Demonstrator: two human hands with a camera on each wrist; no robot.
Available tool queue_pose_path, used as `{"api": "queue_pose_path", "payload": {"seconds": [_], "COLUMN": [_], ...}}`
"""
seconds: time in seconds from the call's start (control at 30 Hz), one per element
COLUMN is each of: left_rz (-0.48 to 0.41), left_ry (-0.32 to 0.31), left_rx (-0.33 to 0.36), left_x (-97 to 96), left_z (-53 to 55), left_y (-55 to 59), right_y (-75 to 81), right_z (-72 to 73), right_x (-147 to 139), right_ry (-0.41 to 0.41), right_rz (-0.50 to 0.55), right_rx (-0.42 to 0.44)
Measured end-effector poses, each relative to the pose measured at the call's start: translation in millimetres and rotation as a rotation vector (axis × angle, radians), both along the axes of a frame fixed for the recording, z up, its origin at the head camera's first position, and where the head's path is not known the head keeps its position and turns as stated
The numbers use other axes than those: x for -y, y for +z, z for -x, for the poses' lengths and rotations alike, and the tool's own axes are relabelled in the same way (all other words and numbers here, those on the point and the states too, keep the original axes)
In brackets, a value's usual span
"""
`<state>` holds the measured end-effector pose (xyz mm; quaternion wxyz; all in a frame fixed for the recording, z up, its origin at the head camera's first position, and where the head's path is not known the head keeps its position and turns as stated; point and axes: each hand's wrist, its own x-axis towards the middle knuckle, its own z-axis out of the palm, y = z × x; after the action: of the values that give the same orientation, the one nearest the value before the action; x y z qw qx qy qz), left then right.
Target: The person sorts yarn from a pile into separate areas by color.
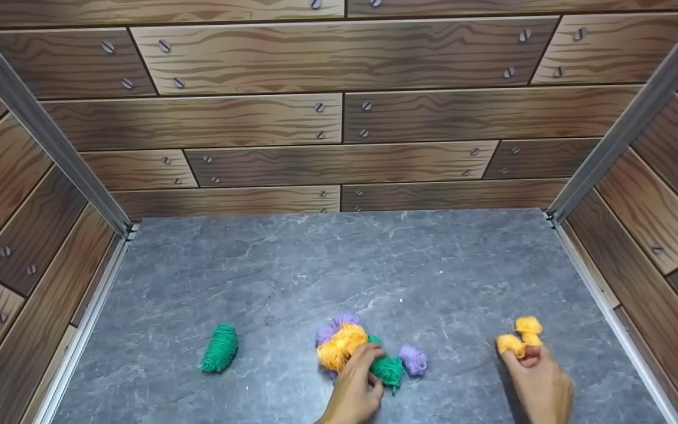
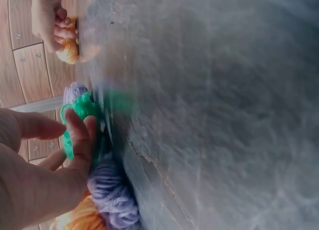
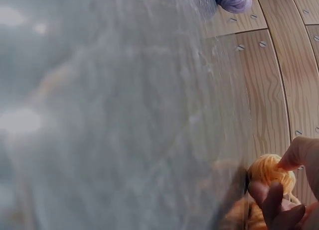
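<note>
In the head view, my left hand (image 1: 355, 386) is at a cluster of yarn bundles in the middle, fingers loosely bent at the near side of a green yarn bundle (image 1: 387, 371). The left wrist view shows a gap between thumb and forefinger, with the green yarn behind them. A yellow yarn bundle (image 1: 342, 347) lies beside that hand, over a purple bundle (image 1: 325, 334). Over on the right, my right hand (image 1: 542, 380) pinches a small yellow yarn ball (image 1: 510, 346) between thumb and fingers. Another yellow bundle (image 1: 528, 325) lies against it, partly covered by the fingers.
A small purple yarn ball (image 1: 414, 360) sits just right of the green bundle. Farther left, a second green bundle (image 1: 219, 348) lies alone. The grey marbled tabletop (image 1: 292, 265) is bounded by wood-patterned walls (image 1: 339, 118) at the back and sides, with metal rails (image 1: 615, 330) along its edges.
</note>
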<state>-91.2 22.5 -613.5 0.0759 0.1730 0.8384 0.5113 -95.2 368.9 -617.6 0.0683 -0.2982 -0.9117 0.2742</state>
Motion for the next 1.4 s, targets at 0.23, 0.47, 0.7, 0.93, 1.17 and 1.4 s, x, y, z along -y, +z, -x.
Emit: {"api": "queue_pose_path", "payload": {"seconds": [0.23, 0.47, 0.7, 0.93, 1.17, 1.4], "left_rz": [0.064, 0.079, 0.020, -0.017, -0.037, -0.056], "left_ry": [-0.040, -0.042, -0.012, 0.046, 0.051, 0.039], "left_rx": [0.059, 0.087, 0.087, 0.075, 0.051, 0.042], "left_x": [-0.4, -0.9, -1.2, -1.0, -1.3, -2.0], "left_z": [1.2, -0.2, -3.1, -6.7, -6.8, -6.6], "left_y": [2.0, 1.0, 0.8, 0.8, -1.8, -2.7], "right_y": [0.5, -0.6, 0.0, -1.1, -2.0, -3.5], "right_z": [-2.6, -6.4, -9.4, -11.9, -12.6, -14.4], "right_x": [-5.9, -7.1, -9.0, -9.7, -11.9, -9.7], "right_ry": [0.043, 0.033, 0.012, 0.009, 0.031, 0.051], "right_rz": [-0.029, -0.042, -0.062, -0.049, -0.049, -0.059], "right_rx": [-0.041, -0.047, -0.041, -0.052, -0.024, -0.104]}}
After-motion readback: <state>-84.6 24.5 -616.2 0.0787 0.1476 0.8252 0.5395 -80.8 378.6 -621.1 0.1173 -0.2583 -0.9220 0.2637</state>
